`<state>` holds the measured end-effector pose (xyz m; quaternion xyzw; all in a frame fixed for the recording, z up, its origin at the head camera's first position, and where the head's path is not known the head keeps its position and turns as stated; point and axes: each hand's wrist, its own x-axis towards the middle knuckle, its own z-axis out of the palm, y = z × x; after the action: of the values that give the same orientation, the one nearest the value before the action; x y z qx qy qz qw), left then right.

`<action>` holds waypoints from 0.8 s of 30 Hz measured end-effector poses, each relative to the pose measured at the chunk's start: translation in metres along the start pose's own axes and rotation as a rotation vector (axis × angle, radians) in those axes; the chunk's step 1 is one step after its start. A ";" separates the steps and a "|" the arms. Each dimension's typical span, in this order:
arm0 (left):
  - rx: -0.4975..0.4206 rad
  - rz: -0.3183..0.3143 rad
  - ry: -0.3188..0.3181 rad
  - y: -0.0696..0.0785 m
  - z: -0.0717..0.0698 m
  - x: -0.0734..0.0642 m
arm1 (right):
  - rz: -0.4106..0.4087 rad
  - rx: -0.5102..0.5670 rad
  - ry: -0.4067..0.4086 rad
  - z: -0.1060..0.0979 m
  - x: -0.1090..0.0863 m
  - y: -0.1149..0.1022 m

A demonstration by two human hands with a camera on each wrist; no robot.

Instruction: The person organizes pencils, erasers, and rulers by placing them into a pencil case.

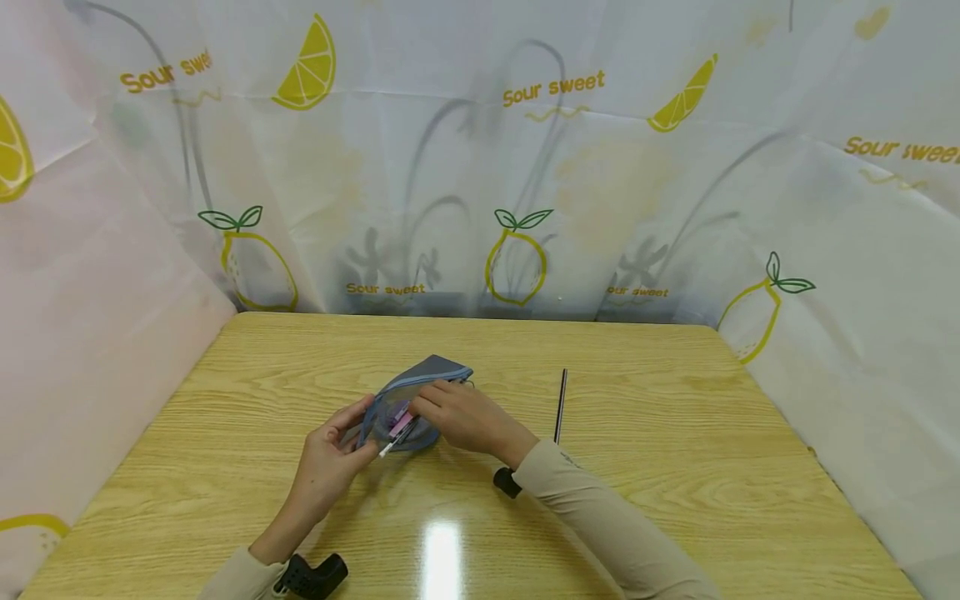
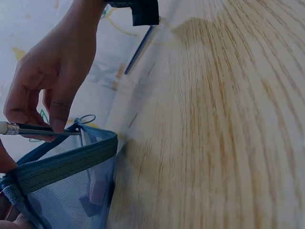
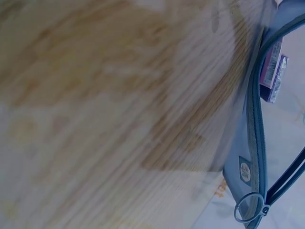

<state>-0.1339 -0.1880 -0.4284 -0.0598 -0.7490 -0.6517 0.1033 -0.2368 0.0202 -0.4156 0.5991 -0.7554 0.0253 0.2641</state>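
My left hand point(image 1: 330, 467) grips the near-left side of a blue mesh zip pouch point(image 1: 442, 367); only bits of this hand show at the lower left of the left wrist view. The zip point(image 2: 71, 160) is undone and the mouth gapes. My right hand point(image 1: 465, 417) pinches a pencil point(image 2: 35, 130) with a white eraser end, held across the pouch's mouth. Through the mesh I see a small purple and pink block point(image 1: 401, 421); a barcode label point(image 3: 272, 64) shows on it in the right wrist view. The right hand is out of the right wrist view.
A dark, thin pencil-like stick point(image 1: 561, 404) lies on the wooden table point(image 1: 660, 433), right of the pouch and close to the right forearm. Lemon-printed white sheeting point(image 1: 420, 183) stands around the table's back and sides. Each wrist wears a black camera point(image 1: 315, 577).
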 end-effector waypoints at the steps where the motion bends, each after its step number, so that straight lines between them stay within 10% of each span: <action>1: 0.000 0.000 -0.004 0.000 0.000 0.000 | 0.007 -0.005 -0.001 0.000 0.000 0.000; 24: 0.001 0.005 -0.050 -0.001 0.003 -0.001 | 0.078 -0.149 -0.074 0.005 0.010 -0.006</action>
<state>-0.1332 -0.1849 -0.4303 -0.0777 -0.7516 -0.6493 0.0862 -0.2351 0.0076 -0.4175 0.5485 -0.7871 -0.0431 0.2787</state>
